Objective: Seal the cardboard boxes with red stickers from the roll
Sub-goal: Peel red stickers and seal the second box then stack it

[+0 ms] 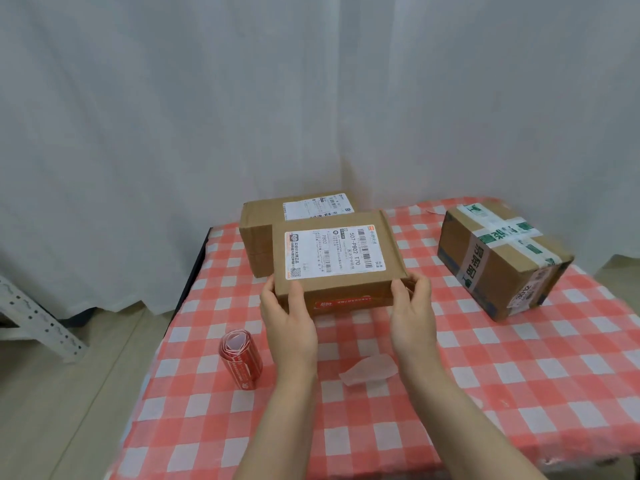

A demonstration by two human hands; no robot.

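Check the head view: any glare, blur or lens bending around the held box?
Head view: soft, even light, no glare on the box or its label, faint shadows on the table; big label print reads, small print blurs; the wide lens stretches the forearms near the bottom edge.

The far box [265, 221] sits behind the near box [337, 252], a third box [502, 261] to their right, the sticker roll [241, 360] front-left.
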